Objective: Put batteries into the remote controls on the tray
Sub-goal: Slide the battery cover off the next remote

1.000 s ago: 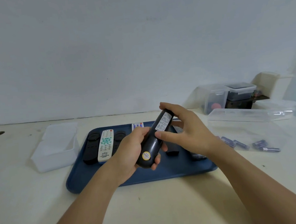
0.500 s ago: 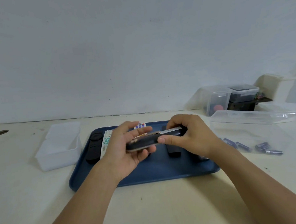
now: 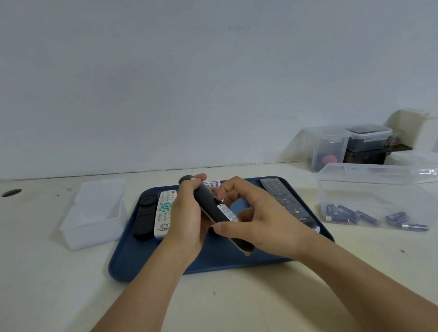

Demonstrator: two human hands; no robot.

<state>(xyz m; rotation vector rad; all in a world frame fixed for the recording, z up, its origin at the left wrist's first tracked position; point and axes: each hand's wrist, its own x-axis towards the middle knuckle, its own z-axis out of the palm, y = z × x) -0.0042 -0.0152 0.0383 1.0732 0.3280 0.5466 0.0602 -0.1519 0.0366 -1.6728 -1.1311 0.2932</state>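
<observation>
**Remote held back-side up over the tray, ready for its battery cover**

Remote control, black and slim, sits in both hands above the middle of the blue tray, its labelled back turned up toward the camera. That orientation probably serves the battery door, which must come off before any cell goes in; whether the cover has shifted I cannot tell.

The left hand wraps the far half of the body, fingers curled over its top end, acting as the clamp. The right hand comes in from the near right corner of the tray, wrist bent, thumb pressed on the near part of the back beside the white label, index finger hooked down onto the middle of the casing. The other right fingers are curled under and mostly hidden.

Batteries lie in a clear box by the tray's right edge, within easy reach. Other remotes rest along the tray's far left and right edges.
</observation>
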